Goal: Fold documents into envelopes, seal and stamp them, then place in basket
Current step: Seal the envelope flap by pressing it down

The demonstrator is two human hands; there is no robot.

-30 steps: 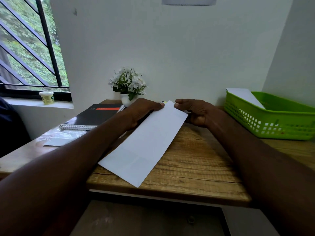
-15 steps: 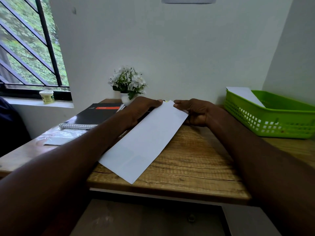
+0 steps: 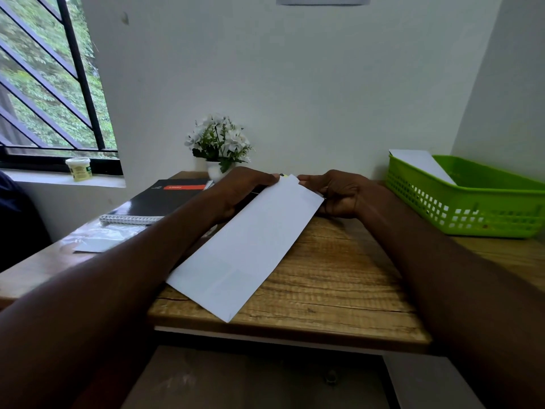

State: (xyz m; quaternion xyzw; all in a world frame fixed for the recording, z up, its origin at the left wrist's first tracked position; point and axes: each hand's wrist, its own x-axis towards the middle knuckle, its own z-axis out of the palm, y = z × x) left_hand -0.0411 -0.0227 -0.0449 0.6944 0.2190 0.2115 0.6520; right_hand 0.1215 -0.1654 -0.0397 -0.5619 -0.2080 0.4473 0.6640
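Note:
A long white envelope (image 3: 250,249) lies slanted across the wooden desk (image 3: 330,278), its near corner close to the front edge. My left hand (image 3: 241,187) grips its far left corner and my right hand (image 3: 339,193) pinches its far right corner. A green plastic basket (image 3: 472,208) stands at the right with a white envelope (image 3: 418,163) leaning inside it. Whether a document is inside the held envelope cannot be seen.
A black spiral notebook (image 3: 159,202) lies at the left, with a clear plastic sleeve holding white paper (image 3: 100,237) in front of it. A small pot of white flowers (image 3: 218,149) stands against the wall. A small jar (image 3: 78,168) sits on the window sill.
The envelope's near end has shifted slightly away from the desk's front edge. Both hands keep their hold at the far end.

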